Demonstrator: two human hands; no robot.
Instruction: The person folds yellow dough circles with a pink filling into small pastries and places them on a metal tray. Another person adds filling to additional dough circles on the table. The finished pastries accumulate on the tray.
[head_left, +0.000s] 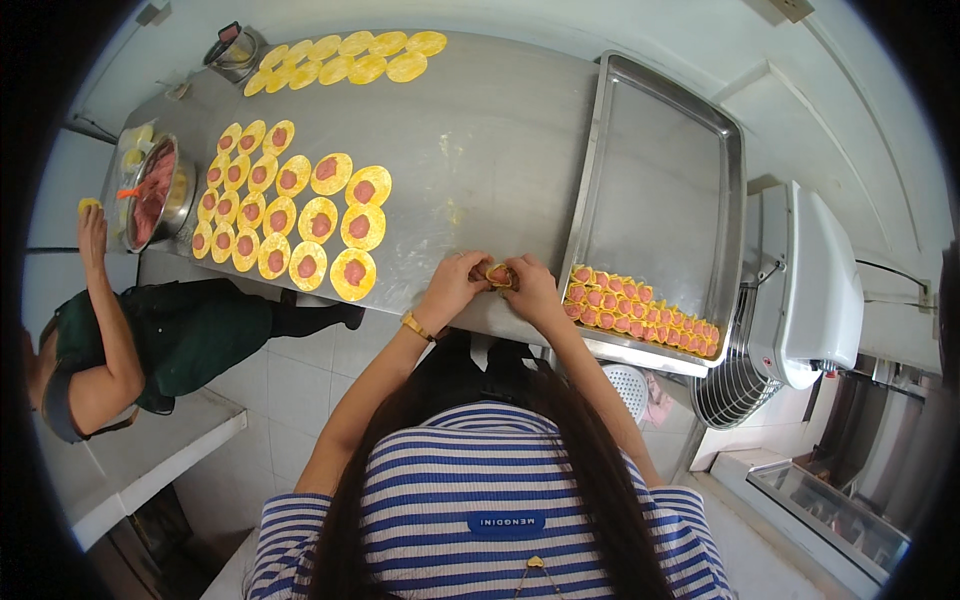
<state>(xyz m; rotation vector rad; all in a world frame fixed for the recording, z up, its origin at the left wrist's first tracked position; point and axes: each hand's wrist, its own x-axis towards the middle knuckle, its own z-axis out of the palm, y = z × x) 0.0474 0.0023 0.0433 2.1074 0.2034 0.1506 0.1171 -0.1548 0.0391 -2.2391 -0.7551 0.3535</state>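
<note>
At the table's near edge, my left hand (452, 287) and my right hand (533, 292) meet with bent fingers around one small open-topped dumpling (498, 274), a yellow wrapper gathered about a filling. The fingers hide most of its sides. Just right of my right hand lies a large metal tray (655, 170); several rows of open dumplings (640, 312) with pink meat tops stand packed along its near end. To the left of my left hand, round yellow wrappers (360, 226) lie flat in rows, each bearing a lump of pink meat.
Plain yellow wrappers (365, 68) lie at the table's far side, near a small metal pot (232, 52). A metal bowl (181, 205) of pink meat stands at the left end. Beside it, a co-worker's hand (92, 225) holds a wrapper. A white mixer (815, 280) stands right of the tray.
</note>
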